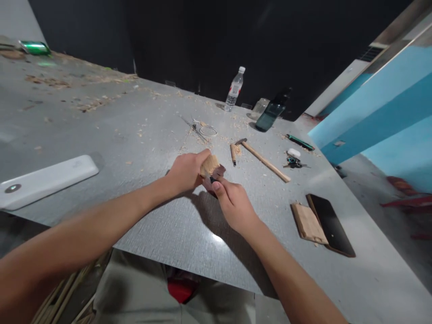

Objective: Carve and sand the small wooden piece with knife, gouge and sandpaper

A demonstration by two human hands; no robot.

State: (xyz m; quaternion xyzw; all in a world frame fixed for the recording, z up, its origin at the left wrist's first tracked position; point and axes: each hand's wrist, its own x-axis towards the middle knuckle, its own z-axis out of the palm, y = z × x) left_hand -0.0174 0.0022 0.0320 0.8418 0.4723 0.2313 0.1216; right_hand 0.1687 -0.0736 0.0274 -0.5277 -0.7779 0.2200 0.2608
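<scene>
A small block of wood point(209, 166), pale on top with dark brown at its edge, is gripped by my left hand point(187, 171) above the grey table. My right hand point(236, 203) is closed around a small dark-handled carving tool point(212, 179), its thumb pressing along the handle. The tool's front end meets the near side of the block; its blade is mostly hidden. Just beyond my hands lie a short wooden-handled tool point(233, 155) and a hammer point(265, 161) with a wooden handle.
Wood shavings litter the grey table point(162, 238). Around lie a white device point(50, 179), wire and thin tools point(202, 129), a water bottle point(234, 90), a dark bottle point(271, 113), a teal cutter point(300, 142), keys point(293, 162), a phone point(330, 225) and a wooden block point(308, 222).
</scene>
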